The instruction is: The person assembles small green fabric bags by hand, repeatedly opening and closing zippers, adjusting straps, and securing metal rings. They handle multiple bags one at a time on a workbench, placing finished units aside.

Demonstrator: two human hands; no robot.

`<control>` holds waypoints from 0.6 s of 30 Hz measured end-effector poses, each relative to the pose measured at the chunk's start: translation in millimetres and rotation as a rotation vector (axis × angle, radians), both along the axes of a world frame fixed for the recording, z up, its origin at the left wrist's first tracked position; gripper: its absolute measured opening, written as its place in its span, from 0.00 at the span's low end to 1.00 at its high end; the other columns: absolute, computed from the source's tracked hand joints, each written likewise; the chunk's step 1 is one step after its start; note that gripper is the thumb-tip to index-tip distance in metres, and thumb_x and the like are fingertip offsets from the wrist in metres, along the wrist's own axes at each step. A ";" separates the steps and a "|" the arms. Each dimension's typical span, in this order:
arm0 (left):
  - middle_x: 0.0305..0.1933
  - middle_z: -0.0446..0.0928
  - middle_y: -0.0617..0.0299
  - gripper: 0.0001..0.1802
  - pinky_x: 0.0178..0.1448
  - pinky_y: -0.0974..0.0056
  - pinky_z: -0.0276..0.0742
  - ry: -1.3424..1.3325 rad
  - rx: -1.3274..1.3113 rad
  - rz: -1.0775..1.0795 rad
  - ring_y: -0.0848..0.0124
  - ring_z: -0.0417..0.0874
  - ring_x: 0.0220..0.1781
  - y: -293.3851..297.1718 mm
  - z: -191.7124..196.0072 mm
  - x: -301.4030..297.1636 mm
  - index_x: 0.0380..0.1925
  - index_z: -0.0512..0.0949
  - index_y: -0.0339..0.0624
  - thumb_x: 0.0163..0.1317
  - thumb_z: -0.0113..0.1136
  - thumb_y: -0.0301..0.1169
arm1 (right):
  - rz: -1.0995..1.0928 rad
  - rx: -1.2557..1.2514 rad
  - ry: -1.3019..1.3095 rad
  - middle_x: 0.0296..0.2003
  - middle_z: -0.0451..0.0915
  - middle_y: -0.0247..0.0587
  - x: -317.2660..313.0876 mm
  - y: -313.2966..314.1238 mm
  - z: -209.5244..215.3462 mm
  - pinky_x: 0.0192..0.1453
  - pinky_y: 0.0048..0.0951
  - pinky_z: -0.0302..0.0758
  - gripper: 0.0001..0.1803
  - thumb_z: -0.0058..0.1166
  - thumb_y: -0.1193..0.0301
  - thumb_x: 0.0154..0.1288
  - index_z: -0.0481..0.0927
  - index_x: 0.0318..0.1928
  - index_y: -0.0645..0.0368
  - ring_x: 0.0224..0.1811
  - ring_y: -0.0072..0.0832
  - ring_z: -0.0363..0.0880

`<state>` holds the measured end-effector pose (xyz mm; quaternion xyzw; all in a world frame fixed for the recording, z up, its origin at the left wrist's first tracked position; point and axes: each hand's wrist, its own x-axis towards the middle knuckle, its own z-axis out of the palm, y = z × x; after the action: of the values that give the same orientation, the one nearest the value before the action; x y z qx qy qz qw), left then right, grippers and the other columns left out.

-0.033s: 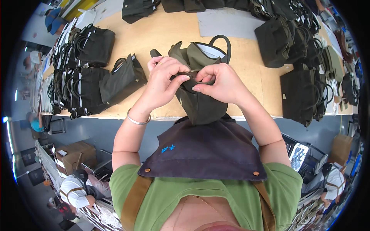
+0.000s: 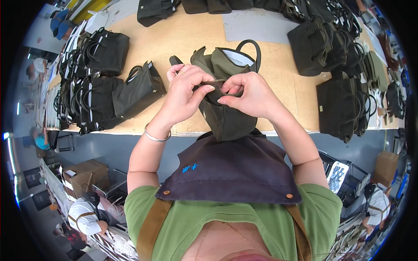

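An olive-green handbag with a dark loop handle stands at the front edge of the wooden table, right before my apron. My left hand pinches the bag's zipper edge at the top opening. My right hand grips the same zipper edge from the right, its fingertips almost meeting the left hand's. A silver bangle sits on my left wrist. The bag's lower part hangs over the table edge against my dark apron.
Rows of dark handbags stand at the left, one bag lying beside them. More dark bags crowd the right side and the far edge. A grey sheet lies at the back. Cardboard boxes and other people are below left.
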<state>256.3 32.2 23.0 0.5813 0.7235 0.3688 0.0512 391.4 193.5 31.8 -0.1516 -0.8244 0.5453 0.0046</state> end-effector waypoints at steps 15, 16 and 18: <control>0.32 0.76 0.66 0.05 0.66 0.57 0.49 -0.096 -0.039 0.009 0.68 0.75 0.44 3.7 1.5 8.3 0.35 0.79 0.44 0.58 0.62 0.28 | -0.020 -0.116 0.123 0.22 0.81 0.35 10.9 -1.5 -17.7 0.29 0.23 0.72 0.10 0.69 0.70 0.49 0.85 0.30 0.62 0.24 0.18 0.76; 0.32 0.76 0.66 0.05 0.66 0.56 0.49 -0.098 -0.035 0.001 0.68 0.75 0.44 3.4 2.0 8.8 0.35 0.78 0.44 0.58 0.62 0.28 | -0.015 -0.117 0.133 0.21 0.80 0.34 11.4 -1.8 -17.6 0.28 0.22 0.72 0.09 0.69 0.70 0.50 0.84 0.30 0.62 0.23 0.17 0.75; 0.32 0.76 0.65 0.06 0.66 0.57 0.49 -0.104 -0.017 -0.017 0.67 0.75 0.44 3.2 1.8 8.3 0.35 0.78 0.44 0.57 0.62 0.28 | -0.017 -0.169 0.151 0.20 0.79 0.33 10.4 -2.2 -20.2 0.27 0.21 0.71 0.09 0.69 0.71 0.50 0.84 0.29 0.62 0.22 0.16 0.74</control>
<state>264.6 35.4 24.8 0.5672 0.7179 0.3919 0.0967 401.9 191.3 11.6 -0.1171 -0.7715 0.6226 0.0584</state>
